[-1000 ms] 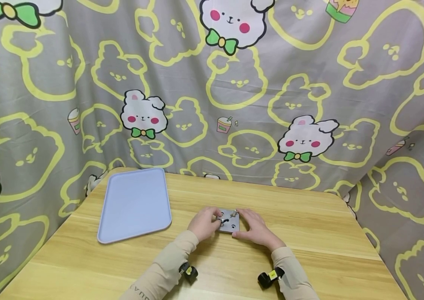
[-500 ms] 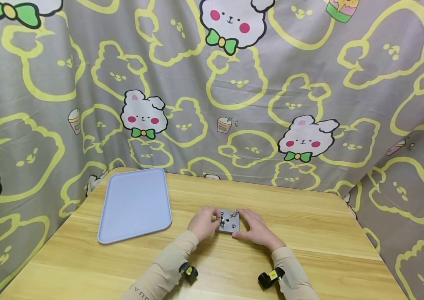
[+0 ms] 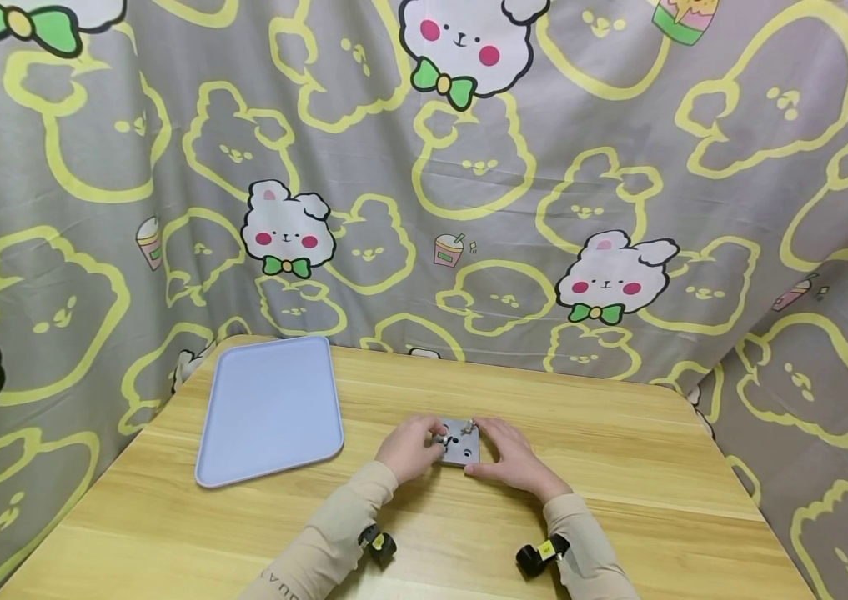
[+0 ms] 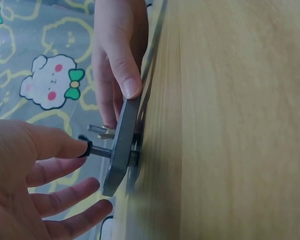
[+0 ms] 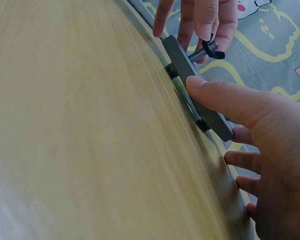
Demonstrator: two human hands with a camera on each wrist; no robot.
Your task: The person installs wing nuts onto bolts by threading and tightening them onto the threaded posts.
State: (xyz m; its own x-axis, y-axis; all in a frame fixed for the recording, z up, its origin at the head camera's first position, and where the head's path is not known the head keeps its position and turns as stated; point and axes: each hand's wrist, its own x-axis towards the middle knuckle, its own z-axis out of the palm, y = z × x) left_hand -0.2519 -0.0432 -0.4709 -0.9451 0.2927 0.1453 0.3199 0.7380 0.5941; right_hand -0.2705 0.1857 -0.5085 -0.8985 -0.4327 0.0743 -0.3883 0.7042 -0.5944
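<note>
A small grey metal plate [image 3: 461,454] with holes lies flat just above the wooden table, raised on short feet [image 5: 204,125]. From it stands a threaded bolt [image 4: 101,151] carrying a black wing nut [image 5: 216,52]. My left hand [image 3: 408,450] pinches this wing nut between thumb and fingertips, its other fingers spread loosely beside the plate. A second bolt [image 4: 96,129] with a brass-coloured nut [image 4: 108,134] rises near the plate's far right corner. My right hand [image 3: 511,458] grips the plate's right side, thumb on the near edge and fingers at the far corner.
A pale blue tray [image 3: 269,408] lies at the left of the wooden table [image 3: 619,517]. Behind and at both sides hangs a grey patterned curtain [image 3: 499,333]. Each wrist wears a small black camera [image 3: 532,560] on a strap.
My left fingers have shifted round the black wing nut, and its wings point a different way than before. My right hand and the plate have stayed in place.
</note>
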